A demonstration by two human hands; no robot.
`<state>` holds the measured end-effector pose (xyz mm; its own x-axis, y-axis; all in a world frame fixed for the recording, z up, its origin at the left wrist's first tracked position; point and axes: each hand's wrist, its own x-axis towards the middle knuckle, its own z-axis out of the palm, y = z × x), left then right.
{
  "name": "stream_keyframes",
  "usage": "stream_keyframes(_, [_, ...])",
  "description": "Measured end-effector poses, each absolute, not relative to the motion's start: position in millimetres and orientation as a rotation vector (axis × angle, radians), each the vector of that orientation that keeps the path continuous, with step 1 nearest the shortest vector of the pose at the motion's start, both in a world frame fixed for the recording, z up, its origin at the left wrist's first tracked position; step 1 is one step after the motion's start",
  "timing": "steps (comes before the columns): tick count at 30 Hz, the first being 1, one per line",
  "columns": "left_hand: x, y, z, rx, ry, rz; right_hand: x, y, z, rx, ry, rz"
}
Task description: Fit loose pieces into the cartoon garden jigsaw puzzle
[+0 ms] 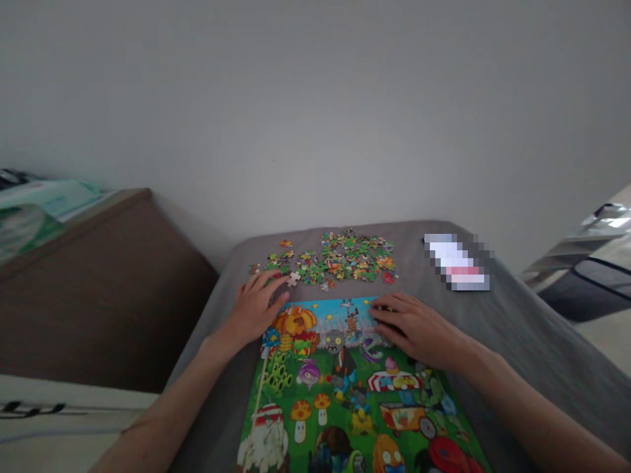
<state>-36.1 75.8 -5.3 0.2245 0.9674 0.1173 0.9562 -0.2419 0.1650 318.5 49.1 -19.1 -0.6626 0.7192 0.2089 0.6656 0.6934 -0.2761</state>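
Note:
A colourful cartoon jigsaw picture board [345, 394] lies on a grey cloth surface [517, 328] in front of me. Beyond its far edge sits a loose heap of puzzle pieces [340, 257]. My left hand [256, 305] rests at the board's top left corner, fingers stretched forward toward the heap, next to a single pale piece [294, 278]. My right hand [414, 325] lies flat on the board's top right part, fingers spread and pointing left. Neither hand visibly holds a piece.
A blurred white and pink flat object [458, 263] lies on the cloth at the far right. A brown padded piece of furniture [98, 276] stands to the left with green packets [34, 210] on top. A plain wall is behind.

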Motion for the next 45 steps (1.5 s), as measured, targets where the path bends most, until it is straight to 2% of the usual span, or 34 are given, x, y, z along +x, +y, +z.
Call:
stream_keyframes(7, [-18.3,119.4,4.3,2.509,1.745,0.324,321.9,51.9,-17.9,-1.037,-2.618,0.284])
stream_keyframes(14, [-28.2,115.3,16.8,2.408,1.762,0.394,321.9,51.4,-16.6,-1.039,-2.592,0.314])
stream_keyframes(22, [-36.4,103.3,-2.1,2.478,1.690,0.453,323.5,51.3,-20.9,-1.052,-2.576,0.340])
stream_keyframes(27, [-18.1,101.2,0.7,2.508,1.667,0.527,320.2,51.4,-19.4,-1.081,-2.569,0.338])
stream_keyframes(36, [41.9,117.8,-1.8,2.599,1.497,0.343,318.7,51.5,-16.0,-1.082,-2.572,0.346])
stream_keyframes(45, [41.0,118.1,1.2,2.648,1.500,0.400,322.9,51.1,-11.4,-1.059,-2.592,0.406])
